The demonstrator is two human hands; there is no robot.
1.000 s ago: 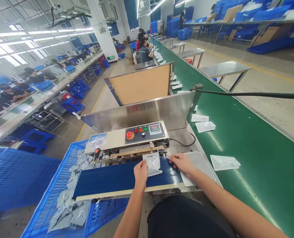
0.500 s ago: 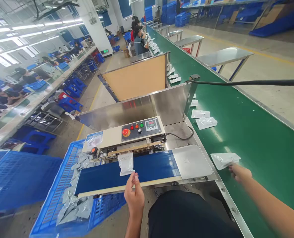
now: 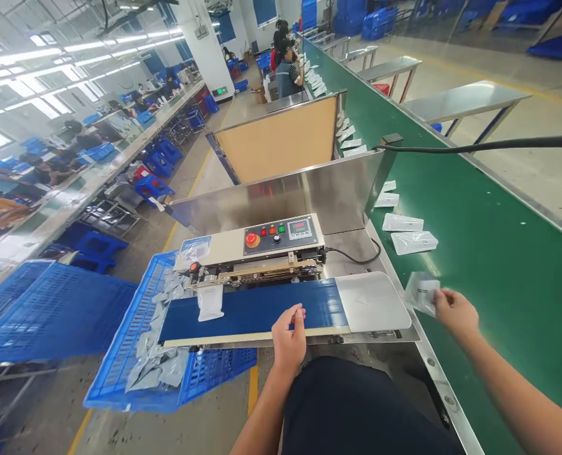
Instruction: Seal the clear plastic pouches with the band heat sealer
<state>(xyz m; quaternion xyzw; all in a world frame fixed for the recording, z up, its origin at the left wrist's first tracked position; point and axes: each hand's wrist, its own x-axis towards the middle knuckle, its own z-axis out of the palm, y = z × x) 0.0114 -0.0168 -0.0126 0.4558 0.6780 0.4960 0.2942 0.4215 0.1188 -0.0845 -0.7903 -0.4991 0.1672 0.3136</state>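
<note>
My right hand [image 3: 455, 311] pinches the edge of a clear and white pouch [image 3: 422, 293], raised at the near edge of the green conveyor [image 3: 499, 297]. My left hand [image 3: 290, 332] is over the front edge of the blue belt [image 3: 257, 309], thumb and fingertips pressed together, with no object showing between them. Farther left on that belt lies another white pouch [image 3: 210, 303], its top edge in the sealing machine [image 3: 257, 246]. Beside the belt's right end is a bare metal plate [image 3: 373, 302].
A blue crate [image 3: 115, 354] of sealed pouches stands under the belt's left end. More pouches [image 3: 414, 242] lie on the conveyor's near side. A metal guard [image 3: 281, 196] rises behind the machine, and a black cable [image 3: 480, 148] crosses the conveyor. People sit farther off.
The pouch on the blue belt has moved left. My left hand has shifted right, away from it. My right hand has lifted the pouch from the conveyor and brought it toward the metal plate.
</note>
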